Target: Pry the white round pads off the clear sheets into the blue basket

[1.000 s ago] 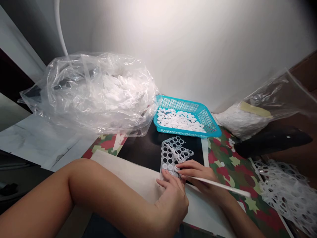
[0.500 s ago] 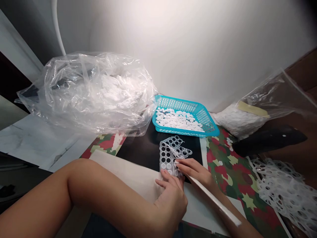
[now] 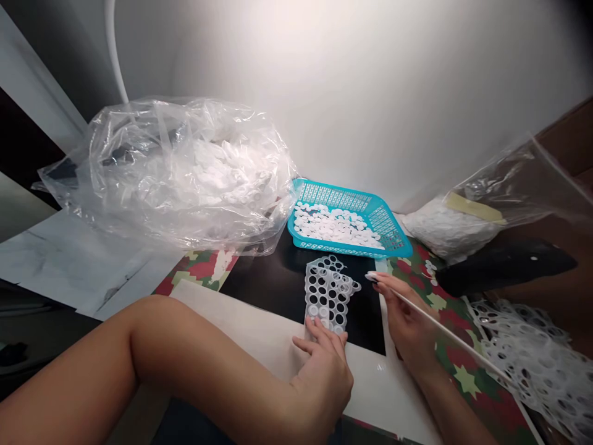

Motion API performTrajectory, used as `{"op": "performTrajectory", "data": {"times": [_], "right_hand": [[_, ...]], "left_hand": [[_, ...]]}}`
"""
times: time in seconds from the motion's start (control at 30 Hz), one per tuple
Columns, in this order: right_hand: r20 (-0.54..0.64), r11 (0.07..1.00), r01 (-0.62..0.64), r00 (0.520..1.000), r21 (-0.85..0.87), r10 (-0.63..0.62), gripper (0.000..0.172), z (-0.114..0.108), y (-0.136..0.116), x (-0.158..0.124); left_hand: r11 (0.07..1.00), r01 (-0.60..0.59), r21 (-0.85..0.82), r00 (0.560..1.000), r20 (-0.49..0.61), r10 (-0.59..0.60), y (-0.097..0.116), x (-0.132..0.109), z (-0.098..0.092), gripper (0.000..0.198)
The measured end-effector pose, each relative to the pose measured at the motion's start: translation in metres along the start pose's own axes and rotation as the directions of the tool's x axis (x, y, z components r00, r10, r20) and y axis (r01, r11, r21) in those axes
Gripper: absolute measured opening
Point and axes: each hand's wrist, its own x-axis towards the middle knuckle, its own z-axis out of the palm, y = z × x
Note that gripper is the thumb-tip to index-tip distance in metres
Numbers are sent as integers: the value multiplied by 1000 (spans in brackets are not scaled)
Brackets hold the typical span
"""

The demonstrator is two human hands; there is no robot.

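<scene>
A white perforated plastic sheet [image 3: 327, 295] lies on a black mat [image 3: 278, 290], with a few white discs still in its lower holes. My left hand [image 3: 322, 364] rests on the sheet's lower end, fingers spread, pressing it down. My right hand [image 3: 407, 321] is off to the right of the sheet and apart from it. Between its fingers it holds a thin white stick [image 3: 456, 341], which slants down and to the right over a camouflage-printed cloth [image 3: 451, 364].
A teal plastic basket [image 3: 343, 249] of white discs stands behind the mat. Clear plastic bags of white pieces lie at left [image 3: 176, 179] and right [image 3: 467, 228]. A perforated scrap pile [image 3: 532, 364] lies at right, beside a black object [image 3: 504, 266]. A white board [image 3: 241, 327] lies under my left arm.
My right hand has moved up and right, off the sheet, and the stick has swung with it. The sheet now lies flatter, and my left hand stays on it.
</scene>
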Motion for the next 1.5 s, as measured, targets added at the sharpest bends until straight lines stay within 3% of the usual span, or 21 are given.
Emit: {"op": "performTrajectory", "data": {"times": [0.07, 0.13, 0.27, 0.5, 0.6, 0.77, 0.93, 1.1, 1.4, 1.5], "right_hand": [[19, 998, 2, 1000, 64, -3, 25, -3, 2, 0], [127, 986, 57, 989, 160, -77, 26, -4, -5, -2], [343, 942, 117, 911, 315, -228, 28, 4, -27, -6], [507, 960, 39, 843, 276, -180, 26, 20, -29, -5], [534, 959, 64, 819, 276, -209, 25, 19, -28, -3], [527, 950, 62, 820, 307, -224, 25, 18, -27, -4], [543, 936, 47, 804, 349, -243, 26, 19, -23, -7], [582, 915, 22, 765, 402, -274, 26, 16, -23, -5], [592, 914, -26, 769, 404, -240, 26, 17, -20, -6], [615, 927, -84, 769, 366, -173, 24, 19, -21, -7]], "left_hand": [[1000, -7, -3, 1000, 17, 7, 0, 1, -1, 65], [1000, -19, -21, 999, 35, 20, -2, 2, -4, 72], [994, -66, -84, 996, 56, 71, -8, 2, -11, 82], [993, -89, -81, 987, 127, 98, -14, 3, -16, 71], [989, -127, -73, 981, 139, 136, -18, 3, -19, 70], [984, -125, -126, 974, 173, 146, -25, 1, -27, 75], [985, -67, -157, 981, 171, 94, -19, 0, -25, 70], [989, 53, -139, 993, 113, -37, -4, 1, -12, 60], [988, 100, -118, 995, 37, -96, 1, 0, -9, 49], [987, 120, -111, 993, 23, -118, 3, 0, -7, 46]]}}
